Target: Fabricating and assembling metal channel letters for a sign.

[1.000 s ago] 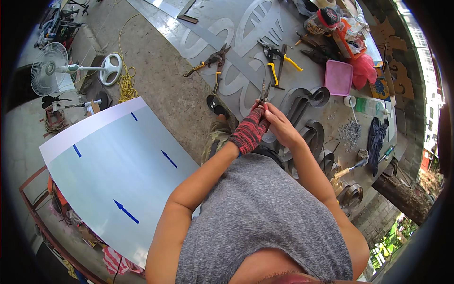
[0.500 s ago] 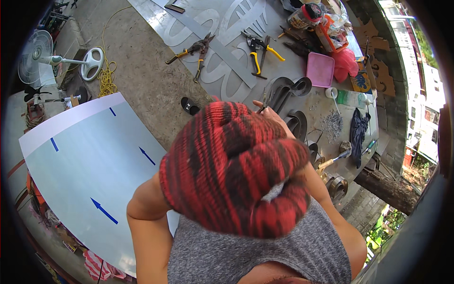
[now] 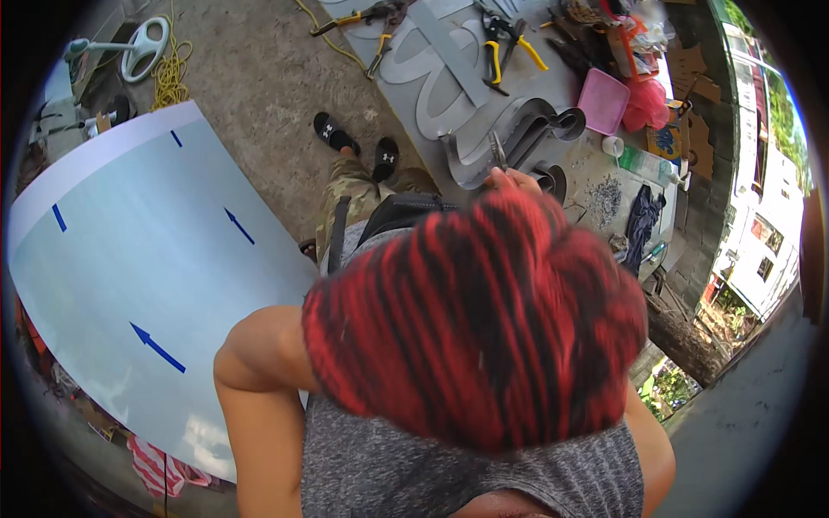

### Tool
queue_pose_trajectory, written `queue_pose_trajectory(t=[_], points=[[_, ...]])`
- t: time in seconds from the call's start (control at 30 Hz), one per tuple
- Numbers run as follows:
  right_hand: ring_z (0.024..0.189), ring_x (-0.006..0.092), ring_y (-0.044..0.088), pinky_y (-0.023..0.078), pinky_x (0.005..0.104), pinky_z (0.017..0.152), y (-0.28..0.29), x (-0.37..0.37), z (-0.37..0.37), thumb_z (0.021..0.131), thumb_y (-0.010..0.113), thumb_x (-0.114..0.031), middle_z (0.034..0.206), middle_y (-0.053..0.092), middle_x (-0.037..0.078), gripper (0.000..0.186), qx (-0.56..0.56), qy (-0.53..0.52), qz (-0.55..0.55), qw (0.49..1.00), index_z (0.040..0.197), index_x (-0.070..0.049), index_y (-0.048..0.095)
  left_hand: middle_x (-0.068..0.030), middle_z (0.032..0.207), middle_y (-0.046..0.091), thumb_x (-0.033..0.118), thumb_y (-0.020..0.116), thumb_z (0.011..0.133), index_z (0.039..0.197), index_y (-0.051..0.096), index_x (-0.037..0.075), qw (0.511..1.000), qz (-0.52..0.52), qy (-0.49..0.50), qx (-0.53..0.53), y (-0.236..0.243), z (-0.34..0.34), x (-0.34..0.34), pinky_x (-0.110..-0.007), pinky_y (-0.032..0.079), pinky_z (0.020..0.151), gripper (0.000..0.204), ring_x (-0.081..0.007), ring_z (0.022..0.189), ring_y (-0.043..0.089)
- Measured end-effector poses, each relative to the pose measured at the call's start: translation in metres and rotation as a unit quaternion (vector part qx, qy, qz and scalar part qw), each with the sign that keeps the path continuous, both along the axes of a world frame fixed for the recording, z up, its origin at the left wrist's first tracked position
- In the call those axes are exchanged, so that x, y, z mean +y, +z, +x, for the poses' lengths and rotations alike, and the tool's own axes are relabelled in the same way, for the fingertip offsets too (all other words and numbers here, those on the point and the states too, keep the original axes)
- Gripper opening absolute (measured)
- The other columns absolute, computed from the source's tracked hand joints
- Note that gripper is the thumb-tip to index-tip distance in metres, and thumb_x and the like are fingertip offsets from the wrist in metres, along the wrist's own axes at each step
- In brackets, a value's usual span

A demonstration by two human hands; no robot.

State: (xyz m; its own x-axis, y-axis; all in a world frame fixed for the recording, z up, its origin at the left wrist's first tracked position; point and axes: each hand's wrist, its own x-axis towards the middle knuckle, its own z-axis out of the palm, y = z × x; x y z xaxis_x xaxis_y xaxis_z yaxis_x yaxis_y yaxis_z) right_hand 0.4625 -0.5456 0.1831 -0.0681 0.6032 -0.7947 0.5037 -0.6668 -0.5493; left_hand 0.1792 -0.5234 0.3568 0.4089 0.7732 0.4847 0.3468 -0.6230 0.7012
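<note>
Two hands of ours show, the left hand point(image 3: 479, 324) large and blurred in its knitted glove, and the bare right hand point(image 3: 520, 183) mostly hidden at its twelve o'clock edge. We see our right fingers closed around a pair of pliers point(image 3: 498, 151), whose metal nose juts out from them towards eleven o'clock; we cannot tell whether our gloved fingers are curled round anything. The glove is thick wool, ribbed in red and black stripes, against our heathered grey shirt point(image 3: 389, 449). Slim, tapering and metallic, the pliers have their long axis near upright, tip between eleven and twelve. Around that tip we see bent grey metal strips point(image 3: 566, 125) standing on edge in smooth curves on the table point(image 3: 574, 160); whether the tip touches them, we cannot tell. From the pliers, yellow-handled snips point(image 3: 495, 65) lie at twelve o'clock, a pink plastic tray point(image 3: 603, 101) at two and loose metallic bits point(image 3: 604, 200) at four. At the glove's nine o'clock we have a smooth, pale blue panel point(image 3: 147, 250) with dark blue arrows.
</note>
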Motion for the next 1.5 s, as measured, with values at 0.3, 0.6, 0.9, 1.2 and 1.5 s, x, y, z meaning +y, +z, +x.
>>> queue_pose_trajectory(t=[0.3,0.6,0.9,1.2,1.5], points=[[0.075,0.0346,0.065,0.049,0.0415,0.071,0.017,0.07,-0.008,0.094,0.055,-0.054,0.079,0.064,0.019,0.057,-0.26,0.346,-0.016,0.901,0.094,0.003,0.062,-0.0179,0.096,0.067,0.033,0.06,0.092,0.101,0.062,0.005,0.836,-0.536,0.112,0.034,-0.257,0.005,-0.051,-0.043,0.048,0.084,0.029,-0.0359,0.094,0.063],[0.089,0.0425,0.064,0.05,0.0484,0.079,-0.037,0.149,-0.081,0.096,0.049,-0.045,0.088,0.066,0.025,0.051,-0.298,0.641,0.01,0.707,0.088,0.002,0.066,-0.0217,0.112,0.066,0.058,0.052,0.09,0.117,0.062,0.004,0.795,-0.6,0.058,0.071,-0.347,0.087,-0.016,-0.045,0.049,0.091,0.061,-0.0369,0.107,0.063],[0.092,0.0346,0.068,0.054,0.0441,0.08,-0.073,0.147,-0.144,0.089,0.059,-0.035,0.094,0.07,0.02,0.037,-0.34,0.804,0.026,0.486,0.091,-0.001,0.072,-0.0192,0.109,0.068,0.061,0.051,0.089,0.111,0.068,0.007,0.763,-0.644,0.029,0.056,-0.371,0.096,-0.011,-0.047,0.049,0.088,0.061,-0.0374,0.104,0.063],[0.092,0.0323,0.07,0.056,0.0411,0.078,-0.088,0.152,-0.156,0.08,0.058,-0.016,0.095,0.072,0.016,0.022,-0.325,0.825,-0.023,0.462,0.09,-0.007,0.075,-0.0195,0.11,0.068,0.069,0.053,0.082,0.11,0.071,0.007,0.742,-0.669,0.016,0.045,-0.379,0.102,-0.01,-0.046,0.049,0.088,0.07,-0.0374,0.103,0.064],[0.088,0.0332,0.071,0.056,0.0426,0.076,-0.096,0.158,-0.146,0.078,0.058,-0.015,0.089,0.072,0.017,0.021,-0.296,0.823,0.004,0.484,0.086,-0.006,0.075,-0.0182,0.107,0.07,0.069,0.058,0.079,0.107,0.072,0.01,0.733,-0.679,0.015,0.015,-0.377,0.1,-0.008,-0.046,0.049,0.085,0.067,-0.0372,0.099,0.065]])
